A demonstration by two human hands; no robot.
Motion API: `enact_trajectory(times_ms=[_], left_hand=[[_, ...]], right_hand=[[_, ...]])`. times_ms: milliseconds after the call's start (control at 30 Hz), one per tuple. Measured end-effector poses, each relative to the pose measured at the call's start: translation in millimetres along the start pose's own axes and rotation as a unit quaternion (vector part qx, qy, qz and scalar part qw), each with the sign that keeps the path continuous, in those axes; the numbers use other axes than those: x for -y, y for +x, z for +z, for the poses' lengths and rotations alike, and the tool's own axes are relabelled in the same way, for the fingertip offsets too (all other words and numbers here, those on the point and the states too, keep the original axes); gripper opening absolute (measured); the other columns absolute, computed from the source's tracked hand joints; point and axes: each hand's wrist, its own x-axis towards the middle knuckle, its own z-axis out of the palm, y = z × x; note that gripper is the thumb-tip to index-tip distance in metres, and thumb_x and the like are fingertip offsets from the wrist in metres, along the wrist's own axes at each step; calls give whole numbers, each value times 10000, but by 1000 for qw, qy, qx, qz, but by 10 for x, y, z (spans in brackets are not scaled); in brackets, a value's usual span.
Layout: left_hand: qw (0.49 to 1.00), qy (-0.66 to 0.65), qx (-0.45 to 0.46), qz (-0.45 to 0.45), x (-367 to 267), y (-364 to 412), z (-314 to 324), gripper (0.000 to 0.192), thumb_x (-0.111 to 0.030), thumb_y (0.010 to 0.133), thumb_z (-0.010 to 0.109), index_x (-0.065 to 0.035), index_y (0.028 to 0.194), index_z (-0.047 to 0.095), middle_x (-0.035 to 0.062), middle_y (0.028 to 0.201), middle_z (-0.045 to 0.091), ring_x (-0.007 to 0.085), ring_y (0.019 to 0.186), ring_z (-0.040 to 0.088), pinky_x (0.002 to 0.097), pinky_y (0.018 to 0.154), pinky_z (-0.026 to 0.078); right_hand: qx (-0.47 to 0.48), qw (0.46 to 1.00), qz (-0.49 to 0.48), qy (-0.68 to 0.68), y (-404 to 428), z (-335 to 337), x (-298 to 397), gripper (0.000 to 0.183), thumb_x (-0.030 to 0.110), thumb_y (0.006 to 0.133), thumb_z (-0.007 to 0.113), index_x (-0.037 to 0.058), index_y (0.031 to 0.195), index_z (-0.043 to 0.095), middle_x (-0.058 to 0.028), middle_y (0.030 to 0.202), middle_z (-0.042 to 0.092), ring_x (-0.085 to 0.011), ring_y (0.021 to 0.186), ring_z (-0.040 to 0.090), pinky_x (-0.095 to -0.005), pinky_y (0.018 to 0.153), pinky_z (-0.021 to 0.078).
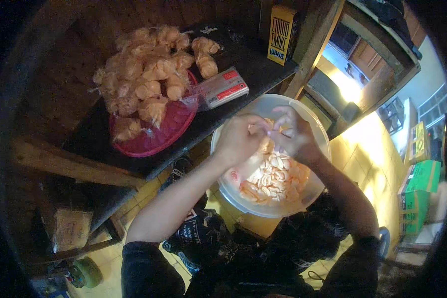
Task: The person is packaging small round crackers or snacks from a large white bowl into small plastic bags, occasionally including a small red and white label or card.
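A large translucent plastic tub (229, 195) rests at my lap, partly filled with pale orange, chip-like pieces (275, 178). Above it, my left hand (244, 136) and my right hand (292, 132) meet, fingers pinched together at the top of a small clear plastic bag (267, 145) with orange contents. The fingers are somewhat blurred, and the bag's top is partly hidden by them. To the left, many similar filled bags (149, 74) are heaped on and behind a pink plastic basket (160, 143).
On the dark table (246, 41) lie a clear packet with red markings (225, 89) and a few filled bags (207, 65). A yellow carton (281, 35) stands by a wooden post (313, 56). Green boxes (419, 197) are at the far right, a green gas cylinder (87, 272) at lower left.
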Motion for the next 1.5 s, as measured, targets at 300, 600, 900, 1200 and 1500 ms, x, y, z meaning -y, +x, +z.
enact_trajectory(times_ms=[300,600,900,1200,1500], left_hand=[[998,44,-28,-41,-41,42,-76,166,-78,856,608,-21,981,701,105,835,712,132,607,655,293,603,515],[998,48,6,-32,24,46,-36,187,-92,861,618,2,1007,687,137,944,709,157,641,680,298,624,525],[998,52,17,-38,-20,65,-25,215,-149,865,643,-12,1026,684,146,935,704,159,651,668,308,626,515],[997,73,15,-1,147,42,102,291,-206,875,641,-21,1098,655,147,1008,683,182,683,638,327,671,507],[988,-76,117,-63,-137,6,225,404,-266,865,699,-21,1176,617,101,982,687,153,785,648,301,727,524]], right_hand=[[151,826,-175,-514,-348,-63,-1688,734,516,670,754,26,1171,536,-247,1044,614,-419,925,612,-526,821,485],[368,831,13,-417,-375,132,-1328,758,320,632,776,-4,1263,510,-238,1079,628,-403,968,623,-452,884,487],[293,893,-76,-332,-233,-150,-725,436,150,698,668,42,1113,589,-188,956,655,-386,917,627,-447,850,495],[201,967,7,-159,-201,-360,-111,564,167,804,648,94,1323,438,-156,1067,615,-252,1047,586,-363,930,447],[235,967,28,-91,-172,-365,-102,403,171,823,634,36,1189,530,-103,1080,574,-178,975,559,-322,891,445]])
